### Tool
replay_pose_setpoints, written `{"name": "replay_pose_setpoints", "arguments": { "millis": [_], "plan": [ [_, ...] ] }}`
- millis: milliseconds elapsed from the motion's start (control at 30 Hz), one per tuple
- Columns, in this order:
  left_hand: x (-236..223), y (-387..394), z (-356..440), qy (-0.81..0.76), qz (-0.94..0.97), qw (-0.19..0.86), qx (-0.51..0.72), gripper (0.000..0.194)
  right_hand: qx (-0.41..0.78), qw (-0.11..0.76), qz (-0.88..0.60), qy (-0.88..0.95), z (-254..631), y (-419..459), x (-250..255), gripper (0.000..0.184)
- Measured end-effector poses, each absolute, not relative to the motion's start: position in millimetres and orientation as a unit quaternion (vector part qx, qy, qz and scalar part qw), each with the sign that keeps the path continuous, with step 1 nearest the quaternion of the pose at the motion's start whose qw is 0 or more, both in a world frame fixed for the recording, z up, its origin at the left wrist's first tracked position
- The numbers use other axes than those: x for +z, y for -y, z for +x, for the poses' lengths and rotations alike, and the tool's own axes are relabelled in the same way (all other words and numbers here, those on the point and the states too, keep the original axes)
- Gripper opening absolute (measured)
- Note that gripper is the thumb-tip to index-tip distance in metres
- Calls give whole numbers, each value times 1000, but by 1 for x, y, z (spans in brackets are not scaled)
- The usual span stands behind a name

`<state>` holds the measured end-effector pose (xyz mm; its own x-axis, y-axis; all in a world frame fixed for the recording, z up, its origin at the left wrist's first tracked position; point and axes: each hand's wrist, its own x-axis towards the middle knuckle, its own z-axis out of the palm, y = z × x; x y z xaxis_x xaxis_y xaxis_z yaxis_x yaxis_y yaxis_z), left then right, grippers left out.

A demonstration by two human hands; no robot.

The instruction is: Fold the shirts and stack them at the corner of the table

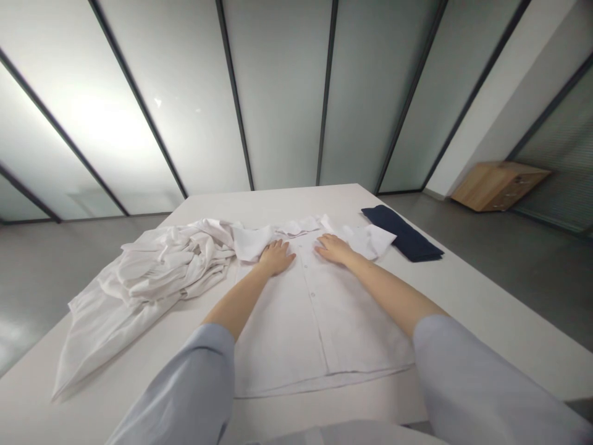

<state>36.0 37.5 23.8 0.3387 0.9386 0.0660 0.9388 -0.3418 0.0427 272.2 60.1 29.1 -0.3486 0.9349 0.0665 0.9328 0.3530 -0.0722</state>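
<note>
White shirt [287,334] lies flat on the table [482,309], its button line [310,287] running near to far between the left hand [277,257] and right hand [334,250], each grip open, fingers spread on the fabric near the collar, nothing visibly pinched.
</note>
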Motion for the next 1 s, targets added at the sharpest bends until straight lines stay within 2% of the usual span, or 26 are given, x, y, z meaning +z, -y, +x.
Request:
{"name": "replay_pose_setpoints", "arguments": {
  "millis": [133,367,533,667,767,867,933,1000],
  "plan": [
    [4,-51,28,603,-796,-13,-50,61,-5,37,-603,797,278,-70,10,55],
    [5,-40,21,599,-800,-32,-23,68,-3,17,-602,798,280,-58,5,59],
    [7,-3,17,610,-792,-10,-21,67,-27,12,-581,813,275,-27,13,55],
    [22,-1,18,606,-795,-17,-30,77,-12,0,-584,812,272,-24,31,46],
    [35,-25,22,617,-780,-56,-82,79,33,53,-626,777,268,-48,42,43],
    [38,-53,27,621,-769,-99,-117,82,114,142,-660,729,261,-79,42,50],
    [36,-69,30,625,-757,-133,-135,71,165,185,-661,708,257,-97,39,48],
    [33,-82,33,641,-735,-160,-156,45,193,203,-658,699,253,-109,35,40]
  ]
}}
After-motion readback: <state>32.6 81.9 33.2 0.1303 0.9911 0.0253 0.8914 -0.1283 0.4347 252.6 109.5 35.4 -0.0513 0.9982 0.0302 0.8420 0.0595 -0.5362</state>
